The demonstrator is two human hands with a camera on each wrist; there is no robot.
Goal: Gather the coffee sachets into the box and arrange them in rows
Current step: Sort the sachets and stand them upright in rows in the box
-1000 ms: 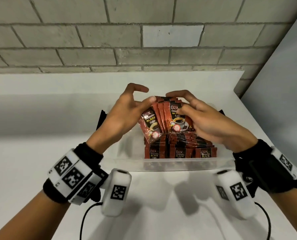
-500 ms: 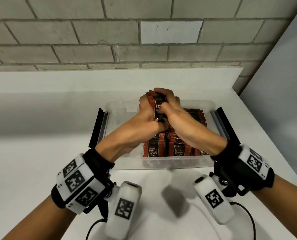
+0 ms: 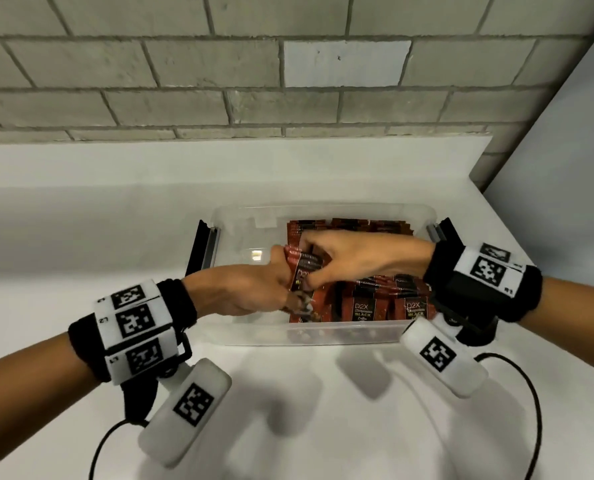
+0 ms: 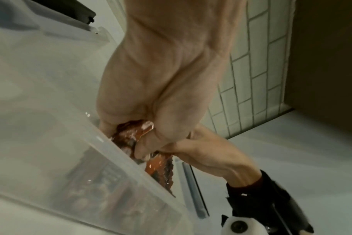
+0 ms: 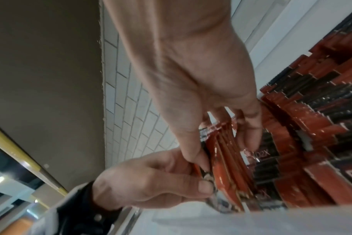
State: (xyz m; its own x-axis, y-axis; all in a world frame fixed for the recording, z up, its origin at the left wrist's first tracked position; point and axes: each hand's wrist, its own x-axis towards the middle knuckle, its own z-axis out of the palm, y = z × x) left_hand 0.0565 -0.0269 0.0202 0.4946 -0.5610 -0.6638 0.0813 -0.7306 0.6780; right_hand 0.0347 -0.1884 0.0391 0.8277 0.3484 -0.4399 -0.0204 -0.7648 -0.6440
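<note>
Red sachet bundle (image 3: 302, 271) pinched by left hand (image 3: 250, 292) and right hand (image 3: 351, 258); right wrist shows thumbs.

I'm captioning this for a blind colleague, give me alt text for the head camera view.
Both hands, left hand and right hand, grip a bundle of red coffee sachets inside a clear plastic box on a white table. More sachets stand in rows at its right.

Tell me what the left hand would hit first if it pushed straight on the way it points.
Likely the right hand, which grips the same bundle of sachets from the other side. The left hand points rightward across the box; beyond stand the packed sachet rows.
</note>
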